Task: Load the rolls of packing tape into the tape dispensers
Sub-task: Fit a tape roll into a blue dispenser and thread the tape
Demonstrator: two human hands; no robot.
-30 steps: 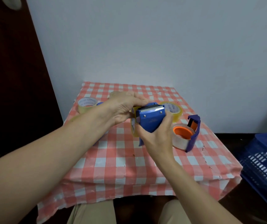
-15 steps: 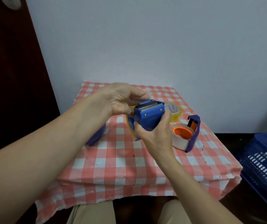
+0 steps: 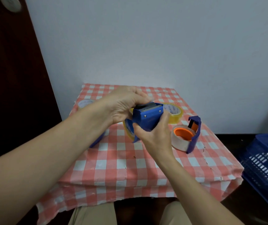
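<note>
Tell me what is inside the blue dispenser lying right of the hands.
A clear tape roll sits in the blue dispenser, around an orange hub. The dispenser's side wall covers the roll's right edge; the tape's free end cannot be seen.

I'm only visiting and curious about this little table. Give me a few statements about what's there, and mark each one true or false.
1. The left hand and the right hand both hold one blue dispenser. True.
2. The second dispenser, lying at the right, is unloaded. False: a tape roll on an orange hub sits in it.
3. The tablecloth is plain green. False: it has red and white checks.
4. A loose yellowish roll lies behind the held dispenser. True.
5. The blue basket stands on the tablecloth. False: it sits off to the right of it, lower down.
</note>
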